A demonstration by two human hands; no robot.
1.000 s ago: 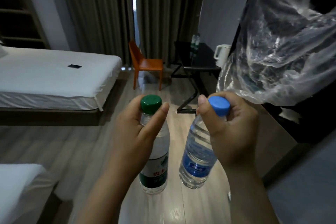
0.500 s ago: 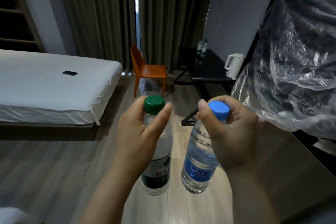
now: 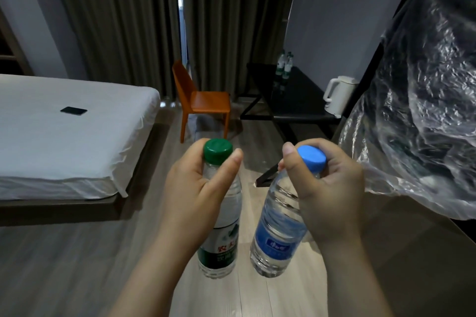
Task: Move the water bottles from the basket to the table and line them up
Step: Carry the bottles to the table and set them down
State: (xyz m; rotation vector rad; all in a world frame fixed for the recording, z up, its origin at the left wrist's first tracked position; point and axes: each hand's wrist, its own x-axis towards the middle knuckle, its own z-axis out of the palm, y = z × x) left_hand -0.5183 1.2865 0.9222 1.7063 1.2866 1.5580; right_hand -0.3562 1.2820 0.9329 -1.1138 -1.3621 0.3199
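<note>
In the head view, your left hand is clamped around the neck of the green-capped bottle at the lower centre of the frame, thumb pressed across the front just under the cap. Your right hand is wrapped tight around the neck of the blue-capped bottle just beside it, and that bottle hangs tilted, its base swinging toward the other one. Both bottles are in the air over the wooden floor, close together but apart. The black table sits in the upper right of the frame, well apart from your hands, with a few bottles already standing at its far end and a white kettle on its near right corner. The basket is not clearly in view; crinkled clear plastic fills the right edge. You are most likely mid-carry, so keep both grips firm at the necks, steady the tilted bottle upright, and aim to set each base down flat beside the standing bottles, clear of the kettle, continuing their line.
</note>
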